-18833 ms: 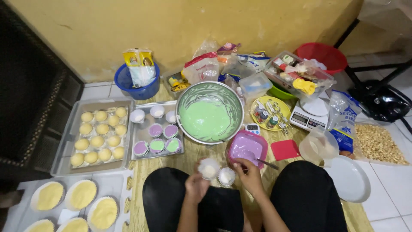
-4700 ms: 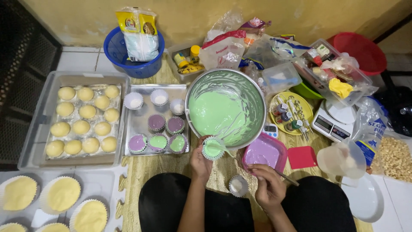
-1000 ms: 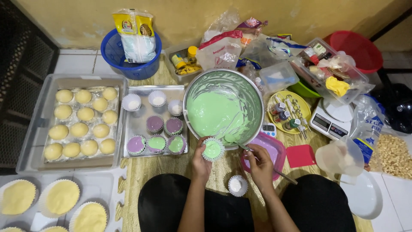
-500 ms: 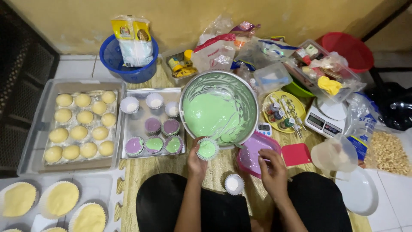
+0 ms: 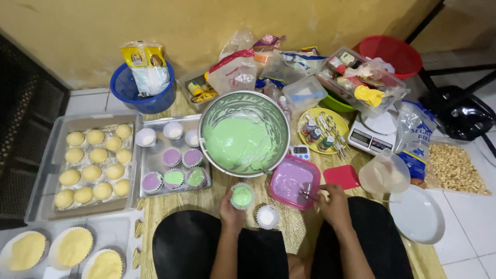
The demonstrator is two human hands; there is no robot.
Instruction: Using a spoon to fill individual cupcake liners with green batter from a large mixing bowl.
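Observation:
My left hand [image 5: 231,211] holds a paper cup of green batter [image 5: 242,196] just in front of the big metal bowl of green batter [image 5: 245,135]. My right hand [image 5: 334,204] grips a spoon [image 5: 310,194] whose tip rests in the pink square container of purple batter [image 5: 293,181]. An empty white paper cup [image 5: 267,216] stands between my hands on the yellow mat. To the left, a metal tray [image 5: 154,161] carries several cups, some filled purple, some green, some empty.
A tray of round yellow dough balls [image 5: 94,165] lies far left, with yellow cakes [image 5: 72,247] at the lower left. Behind the bowl are a blue basin [image 5: 125,91], bags, a yellow plate of small bottles [image 5: 321,128], a scale [image 5: 369,134], a red lid [image 5: 341,176] and a white plate [image 5: 416,215].
My right hand left the green bowl and moved right, bringing the spoon to the pink container. My left hand keeps the green-filled cup in nearly the same spot.

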